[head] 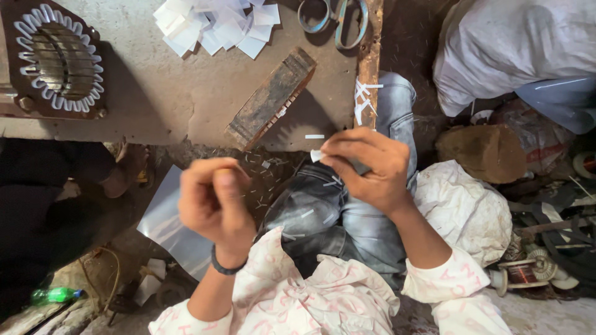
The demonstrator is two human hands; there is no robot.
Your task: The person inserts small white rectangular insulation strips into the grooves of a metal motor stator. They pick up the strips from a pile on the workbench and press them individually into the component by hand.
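My right hand (366,166) pinches a small white paper piece (316,155) between thumb and fingers, above my bent knee in grey jeans (347,211). Raised nearer the camera, my left hand (214,201) has its fingers curled shut; whether anything is inside cannot be seen. It wears a dark wristband. A pile of cut white paper pieces (214,25) lies on the low work surface (174,93), with scissors (335,18) beside it. A round metal stator core (59,59) lined with white paper inserts sits at the far left.
A rusty curved metal block (270,98) lies on the work surface. A grey plastic sheet (171,223) rests on the floor. White sacks (515,49) and wire spools (528,273) crowd the right. Another person's foot (127,167) and a green bottle (56,294) are at left.
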